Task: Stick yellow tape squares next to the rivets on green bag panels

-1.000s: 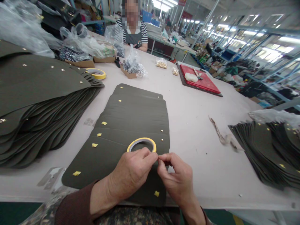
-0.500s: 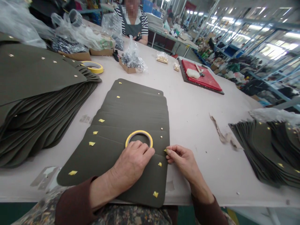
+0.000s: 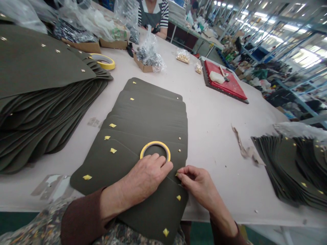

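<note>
My left hand point(image 3: 145, 175) rests on a fanned row of dark olive sheets point(image 3: 148, 117), holding nothing, and its fingertips reach into a yellow tape roll point(image 3: 155, 143) lying on the sheet. My right hand point(image 3: 196, 183) is at the sheet's right edge, with a small yellow tape piece point(image 3: 176, 174) pinched in its fingertips. Other small yellow tape pieces point(image 3: 87, 177) are stuck along the sheets. Small metal rivets point(image 3: 179, 139) show near their right side. My left hand hides the lower part of the roll.
A tall stack of olive sheets point(image 3: 43, 64) with a second tape roll point(image 3: 103, 61) lies at left, and another stack point(image 3: 288, 166) at right. Bagged hardware point(image 3: 149, 56) and a red cutting board point(image 3: 224, 80) stand ahead. A co-worker point(image 3: 153, 13) sits across the table point(image 3: 212, 136).
My hands have moved apart since the earliest frame: the right went to the sheet's right edge with the tape piece, and the left settled on the sheet. The view has tilted slightly.
</note>
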